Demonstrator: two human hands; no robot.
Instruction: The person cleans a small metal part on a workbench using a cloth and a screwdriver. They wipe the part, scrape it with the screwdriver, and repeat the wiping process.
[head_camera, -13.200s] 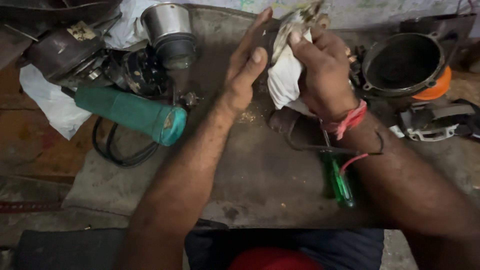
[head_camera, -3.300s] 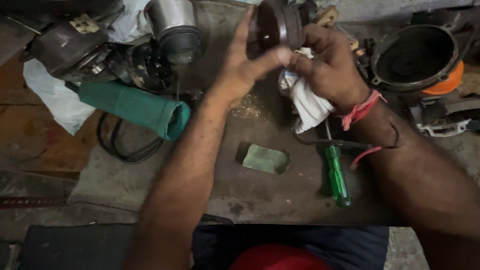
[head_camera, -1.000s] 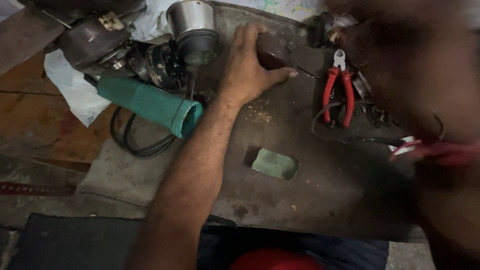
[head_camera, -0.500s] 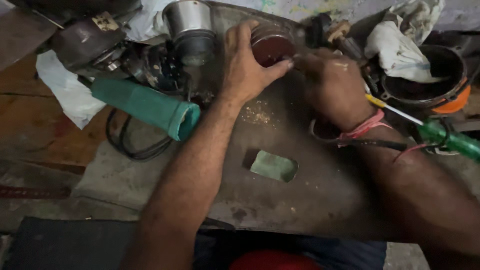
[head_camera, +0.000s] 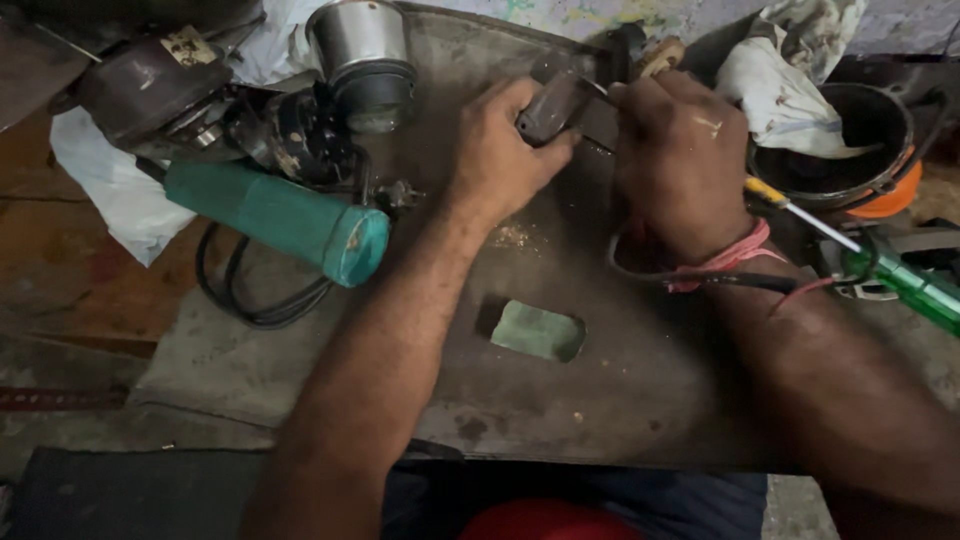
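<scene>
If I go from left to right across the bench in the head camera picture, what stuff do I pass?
White plastic bag → green-handled grinder → left hand on a dark metal part → right hand → black bowl-shaped housing → green screwdriver.

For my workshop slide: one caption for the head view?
Both hands, left hand and right hand, grip a small dark part over a worn bench, green-handled grinder alongside.

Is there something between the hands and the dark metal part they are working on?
No. The left hand grips the dark metal part directly, and the right hand touches it from the other side.
</scene>
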